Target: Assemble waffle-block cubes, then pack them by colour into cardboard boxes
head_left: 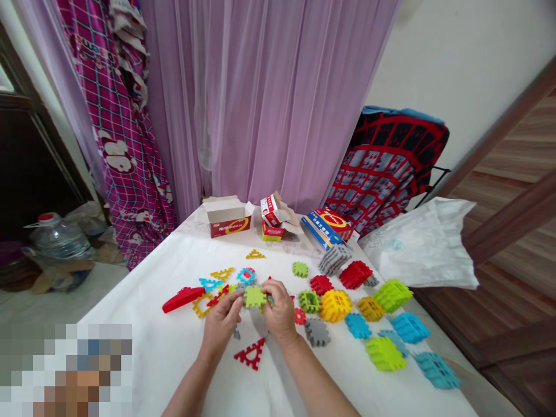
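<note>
Counter's left part: on the white-covered counter (143, 315), left of the frame's centre, I note a long red piece (182, 298) lying slantwise, apart from both hands.
Left hand: the left hand (220, 319) stands at lower centre, its grip narrow, thumb and fingertips at the green tile's left edge; from here I cannot tell whether they pinch it.
Red triangle: the red triangle (251, 354) lies below the tile in the frame, untouched.
Green tile: the toothed green tile (255, 297) sits just below the frame's centre, between the two grips, broad face visible; roughly square, no clear long axis.
Right hand: the right hand (280, 313) has the tile's right edge in its grip; the tile lies directly left of it, so this hand is nearer.
Counter's right part: grey stack (317, 333) just beyond the right hand; yellow stack (335, 305) farther right.
</note>
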Demonstrator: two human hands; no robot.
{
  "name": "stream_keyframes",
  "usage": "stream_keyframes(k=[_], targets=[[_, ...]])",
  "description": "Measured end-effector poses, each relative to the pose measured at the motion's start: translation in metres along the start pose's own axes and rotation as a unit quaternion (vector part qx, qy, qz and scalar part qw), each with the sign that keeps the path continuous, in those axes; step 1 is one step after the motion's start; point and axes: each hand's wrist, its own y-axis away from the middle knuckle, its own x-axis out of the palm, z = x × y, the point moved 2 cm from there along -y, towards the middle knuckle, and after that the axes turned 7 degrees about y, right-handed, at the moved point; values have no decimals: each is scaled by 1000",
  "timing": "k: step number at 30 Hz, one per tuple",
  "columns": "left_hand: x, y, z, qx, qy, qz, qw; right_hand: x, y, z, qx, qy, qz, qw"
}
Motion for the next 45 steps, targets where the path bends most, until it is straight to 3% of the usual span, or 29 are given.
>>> stream_keyframes(k=[6,12,17,25,28,31,36,38,45], targets=[[-1,-1,4,-35,15,37,999,2,9,5,-15,36,65,997],[-2,-5,6,-27,27,27,999,-20,9,16,-84,83,159,980],[1,-1,7,-22,21,52,998,-37,-5,31,-91,144,229,958],[5,1,10,-4,-12,83,997,-38,-20,37,-125,200,294,926],[2,3,6,37,-36,61,997,-47,-36,18,-120,226,300,919],[-2,3,8,56,-48,23,997,-70,-68,-18,-70,278,295,912],[-3,1,16,60,-45,-9,997,-102,-111,-77,-19,415,351,839],[-2,1,16,62,-41,-8,997,-104,-117,-90,-25,428,372,823],[-2,3,9,50,-42,3,998,-89,-121,-114,-24,434,394,810]])
